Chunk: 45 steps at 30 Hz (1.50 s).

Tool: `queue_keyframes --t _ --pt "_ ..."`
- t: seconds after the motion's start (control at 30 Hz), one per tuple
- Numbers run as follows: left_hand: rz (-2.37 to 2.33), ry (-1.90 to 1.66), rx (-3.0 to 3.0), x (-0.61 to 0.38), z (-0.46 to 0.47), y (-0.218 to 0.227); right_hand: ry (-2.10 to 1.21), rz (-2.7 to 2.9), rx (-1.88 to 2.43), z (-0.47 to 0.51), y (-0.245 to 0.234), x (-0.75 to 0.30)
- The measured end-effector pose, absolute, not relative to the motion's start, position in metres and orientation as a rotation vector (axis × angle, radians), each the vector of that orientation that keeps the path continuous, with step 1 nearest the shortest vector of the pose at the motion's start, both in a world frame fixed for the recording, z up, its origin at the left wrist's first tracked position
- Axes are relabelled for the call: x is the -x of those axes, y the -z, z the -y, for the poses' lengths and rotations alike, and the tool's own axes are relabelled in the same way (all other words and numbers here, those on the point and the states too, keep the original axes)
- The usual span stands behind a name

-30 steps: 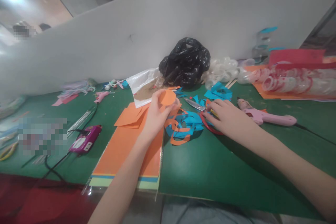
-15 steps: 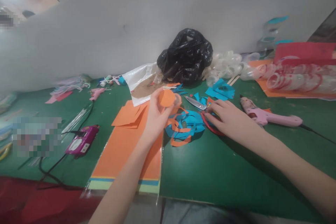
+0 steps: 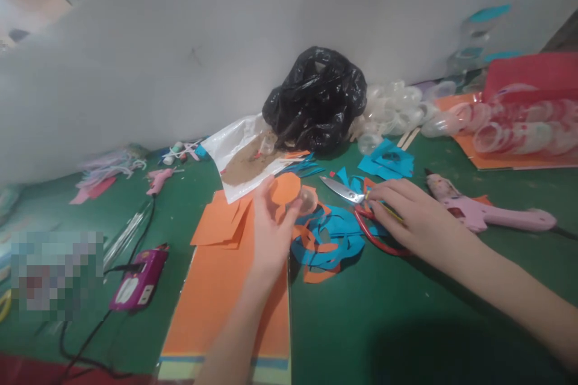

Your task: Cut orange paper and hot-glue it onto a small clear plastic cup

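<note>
My left hand [image 3: 273, 222] is closed on an orange paper circle [image 3: 286, 189], held up by its edges over the orange sheets. Beside its thumb is a clear plastic cup [image 3: 308, 200]; whether the hand grips it too, I cannot make out. My right hand [image 3: 400, 207] is curled over a thin yellow pencil-like stick [image 3: 396, 215], mostly hidden by the fingers. Under that hand lie scissors [image 3: 344, 190] with red handles, blades pointing left. Between the hands is a heap of blue and orange paper offcuts [image 3: 334, 243].
Orange sheets [image 3: 230, 319] lie under my left arm. A pink glue gun [image 3: 492, 210] rests at right, near stacked clear cups [image 3: 519, 135]. Behind are a black plastic bag [image 3: 318, 102] and brown grains [image 3: 246, 162] on white plastic. A purple power strip [image 3: 139, 280] with cables sits left.
My view has shifted slightly. My right hand has moved a little away from the scissor blades, showing more of the red handle. The left hand still holds the orange circle.
</note>
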<state>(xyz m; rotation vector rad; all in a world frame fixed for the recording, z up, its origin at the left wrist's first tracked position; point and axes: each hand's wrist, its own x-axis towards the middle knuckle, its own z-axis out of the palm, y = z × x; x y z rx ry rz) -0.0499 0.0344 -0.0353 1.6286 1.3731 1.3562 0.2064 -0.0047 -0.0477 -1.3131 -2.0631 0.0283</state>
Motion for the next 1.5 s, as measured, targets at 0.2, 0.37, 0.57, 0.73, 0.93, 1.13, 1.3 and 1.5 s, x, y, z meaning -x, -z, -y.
queue_keyframes --t 0.2,0.37,0.57,0.73,0.93,1.13,1.3,1.5 --pt "-1.360 -1.368 -1.689 0.043 -0.037 0.034 0.197 2.126 1.190 0.005 0.039 -0.201" --pt "-1.353 -1.344 -1.732 0.038 -0.040 0.043 0.354 2.138 1.212 0.009 0.025 -0.196" --pt "-1.358 -1.288 -1.854 0.043 -0.040 0.056 0.339 2.106 1.256 0.016 0.024 -0.190" --pt "-1.295 -1.282 -1.812 0.040 -0.033 0.053 0.178 2.114 1.238 0.015 0.035 -0.184" --pt "-1.238 -1.313 -1.743 0.032 -0.019 0.041 -0.197 2.044 1.298 0.012 0.040 -0.176" --pt "-1.140 -1.377 -1.643 0.026 -0.014 0.031 -0.892 1.631 1.405 0.011 0.033 -0.165" --pt "-1.030 -1.373 -1.661 0.024 -0.015 0.027 -1.274 1.361 1.245 0.008 0.023 -0.164" --pt "-0.983 -1.204 -1.726 0.025 -0.015 0.012 -1.308 1.229 1.253 -0.001 0.012 -0.175"
